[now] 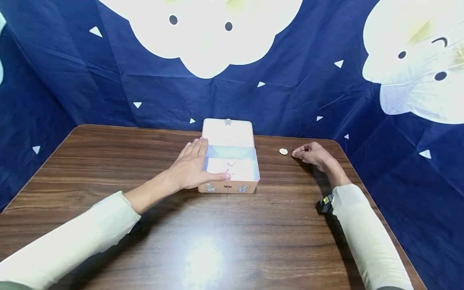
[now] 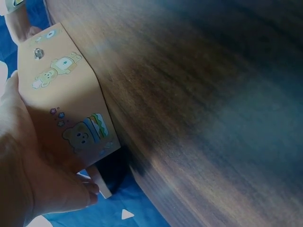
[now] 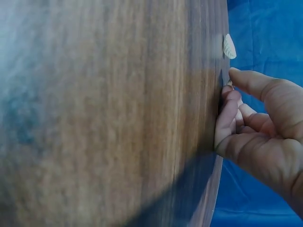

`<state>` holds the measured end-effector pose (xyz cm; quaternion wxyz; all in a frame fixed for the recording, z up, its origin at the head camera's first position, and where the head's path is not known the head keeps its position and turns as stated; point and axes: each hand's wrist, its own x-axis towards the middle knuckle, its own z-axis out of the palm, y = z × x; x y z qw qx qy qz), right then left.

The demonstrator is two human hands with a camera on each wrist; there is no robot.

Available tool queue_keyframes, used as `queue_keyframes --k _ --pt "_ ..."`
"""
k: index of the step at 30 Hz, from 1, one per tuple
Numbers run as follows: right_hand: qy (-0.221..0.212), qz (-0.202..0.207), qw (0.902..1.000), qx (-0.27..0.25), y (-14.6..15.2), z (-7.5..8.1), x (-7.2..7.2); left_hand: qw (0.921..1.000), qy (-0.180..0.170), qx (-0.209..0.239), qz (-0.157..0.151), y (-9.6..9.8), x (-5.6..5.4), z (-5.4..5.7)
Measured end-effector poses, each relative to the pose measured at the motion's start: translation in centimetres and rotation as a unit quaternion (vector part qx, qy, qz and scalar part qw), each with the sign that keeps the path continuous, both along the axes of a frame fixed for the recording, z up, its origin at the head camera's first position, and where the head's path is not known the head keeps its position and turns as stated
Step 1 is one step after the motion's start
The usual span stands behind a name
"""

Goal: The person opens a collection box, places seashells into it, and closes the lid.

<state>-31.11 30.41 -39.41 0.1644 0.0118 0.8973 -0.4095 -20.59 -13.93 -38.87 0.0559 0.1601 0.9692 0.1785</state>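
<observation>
A pink tin box stands at the back middle of the table with its lid tipped back, showing a pale inside. My left hand rests along its left side, fingers straight and thumb reaching over the front rim. The left wrist view shows bear stickers on the tin's side beside that hand. On the right, my right hand pinches a small pale piece between thumb and fingers, low at the tabletop. Just left of those fingertips lies a white ridged seashell.
The brown wood-grain table ends at a dark blue cloth backdrop with white clouds and triangles. Its back edge runs close behind the seashell and the tin. A small black device sits at my right wrist.
</observation>
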Motion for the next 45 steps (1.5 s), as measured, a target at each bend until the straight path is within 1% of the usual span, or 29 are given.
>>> queue_keyframes --k 7,15,21,28,34,40,45 --pt "0.014 0.001 0.9996 -0.027 0.5 -0.4 0.2 1.0 -0.002 0.001 0.0 0.2 -0.2 0.1" --pt "0.028 0.006 0.9987 -0.042 0.7 -0.7 0.5 1.0 0.0 -0.002 -0.001 0.3 -0.3 0.1" --pt "0.039 0.012 0.9977 -0.054 0.1 -0.4 0.9 1.0 -0.004 -0.003 0.0 0.2 -0.1 0.2" --pt "0.072 0.006 0.9953 -0.064 -0.9 -0.3 1.5 1.0 -0.006 -0.002 -0.001 0.0 -0.1 0.1" --pt "0.092 -0.003 0.9928 -0.077 -1.3 -0.1 1.8 1.0 -0.009 -0.002 -0.002 0.0 -0.1 0.1" --pt "0.101 -0.009 0.9912 -0.084 -1.7 0.1 2.2 0.9999 -0.012 -0.004 0.0 0.0 -0.2 0.1" --pt "0.106 -0.004 0.9896 -0.097 -2.0 -0.1 2.5 0.9999 -0.014 -0.004 -0.001 0.0 -0.3 0.2"
